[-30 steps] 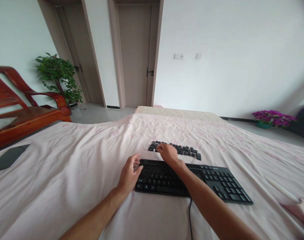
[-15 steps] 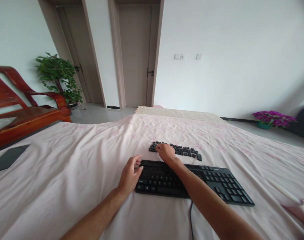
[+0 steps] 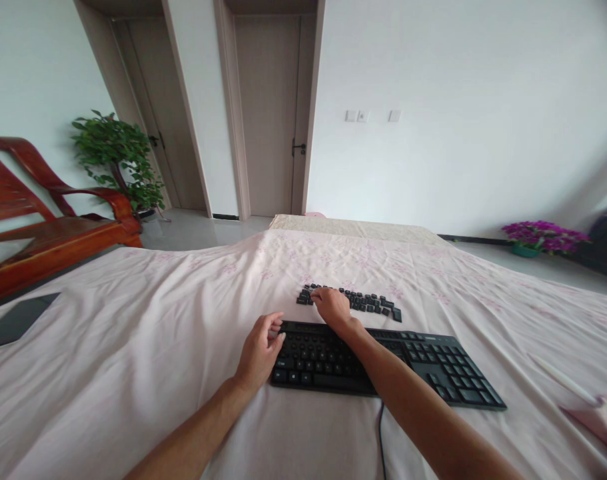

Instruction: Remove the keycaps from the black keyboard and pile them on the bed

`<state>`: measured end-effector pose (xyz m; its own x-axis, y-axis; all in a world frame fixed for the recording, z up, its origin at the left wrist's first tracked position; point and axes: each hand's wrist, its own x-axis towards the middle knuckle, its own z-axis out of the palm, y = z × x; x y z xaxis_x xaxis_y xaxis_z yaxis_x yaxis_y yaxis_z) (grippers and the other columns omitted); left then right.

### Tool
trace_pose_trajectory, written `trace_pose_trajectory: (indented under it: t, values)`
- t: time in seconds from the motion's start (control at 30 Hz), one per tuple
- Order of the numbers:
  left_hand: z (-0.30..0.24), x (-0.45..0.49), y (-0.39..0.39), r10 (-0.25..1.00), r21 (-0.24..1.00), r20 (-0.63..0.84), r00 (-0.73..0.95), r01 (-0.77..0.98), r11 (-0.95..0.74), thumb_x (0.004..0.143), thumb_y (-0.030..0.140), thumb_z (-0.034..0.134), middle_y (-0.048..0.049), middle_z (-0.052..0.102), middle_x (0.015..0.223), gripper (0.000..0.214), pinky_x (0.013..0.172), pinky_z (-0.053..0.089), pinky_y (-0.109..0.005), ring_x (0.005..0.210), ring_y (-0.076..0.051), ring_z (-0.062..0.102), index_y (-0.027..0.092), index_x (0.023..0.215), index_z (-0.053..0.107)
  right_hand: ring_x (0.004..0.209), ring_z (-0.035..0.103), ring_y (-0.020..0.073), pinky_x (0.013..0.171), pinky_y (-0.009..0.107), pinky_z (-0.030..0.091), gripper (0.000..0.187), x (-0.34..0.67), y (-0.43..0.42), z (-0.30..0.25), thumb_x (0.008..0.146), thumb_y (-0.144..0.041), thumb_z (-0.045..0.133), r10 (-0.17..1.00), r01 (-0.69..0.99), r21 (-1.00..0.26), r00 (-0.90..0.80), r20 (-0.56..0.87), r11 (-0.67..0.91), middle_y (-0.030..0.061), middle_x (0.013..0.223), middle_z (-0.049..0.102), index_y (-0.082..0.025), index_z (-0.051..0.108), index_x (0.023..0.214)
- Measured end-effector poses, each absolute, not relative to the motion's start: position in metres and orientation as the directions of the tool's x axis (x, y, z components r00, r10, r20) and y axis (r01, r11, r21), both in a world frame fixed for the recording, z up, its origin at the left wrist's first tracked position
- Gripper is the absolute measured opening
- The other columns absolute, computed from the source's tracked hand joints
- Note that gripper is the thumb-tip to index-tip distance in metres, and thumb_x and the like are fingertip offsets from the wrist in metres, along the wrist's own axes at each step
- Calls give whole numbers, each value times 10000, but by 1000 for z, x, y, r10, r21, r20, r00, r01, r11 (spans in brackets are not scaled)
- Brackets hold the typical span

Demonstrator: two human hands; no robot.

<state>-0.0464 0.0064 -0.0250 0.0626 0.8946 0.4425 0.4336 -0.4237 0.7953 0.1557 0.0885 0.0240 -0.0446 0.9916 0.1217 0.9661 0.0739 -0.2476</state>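
The one view looked out from the person's head, forward and down across the cloth [image 3: 178,333] to the far wall [image 3: 443,73]. The keyboard [image 3: 328,367], left hand [image 3: 257,350] and right hand [image 3: 333,307] lay near, while the wide view ran from the chair [image 3: 68,230] at left to the flowers [image 3: 543,235] at right.

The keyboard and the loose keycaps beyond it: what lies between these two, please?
In the head view, a narrow strip of pink cloth lies between the keyboard and the keycaps; the right hand reaches across it.
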Motion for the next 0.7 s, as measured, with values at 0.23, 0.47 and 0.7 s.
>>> trace_pose_trajectory:
  t: [0.23, 0.47, 0.7]
  values:
    - [-23, -47, 5, 888, 784, 453, 74, 442, -436, 818, 137, 518, -44, 600, 1040, 347, 803, 511, -301, 919, -156, 600, 213, 1155, 548, 863, 626, 175, 756, 239, 399, 514, 159, 70, 51, 998, -399, 239, 966, 889, -402, -143, 215, 221, 76, 900, 702, -188, 702, 916]
    - [-11, -44, -4, 850, 689, 489, 195, 511, -514, 848, 149, 512, -31, 621, 996, 234, 868, 479, -319, 939, -164, 590, 224, 1046, 612, 684, 590, 130, 677, 231, 425, 459, 163, 33, 66, 981, -391, 289, 906, 635, -647, -323, 275, 423, 14, 766, 663, -200, 695, 881]
    - [-5, -40, -10, 831, 663, 478, 285, 503, -554, 854, 144, 522, -29, 639, 910, 188, 847, 468, -307, 915, -171, 593, 219, 957, 661, 574, 559, 104, 558, 200, 413, 154, 157, 4, 56, 829, -294, 573, 913, 463, -823, -379, 152, 330, -24, 639, 611, -178, 668, 862]
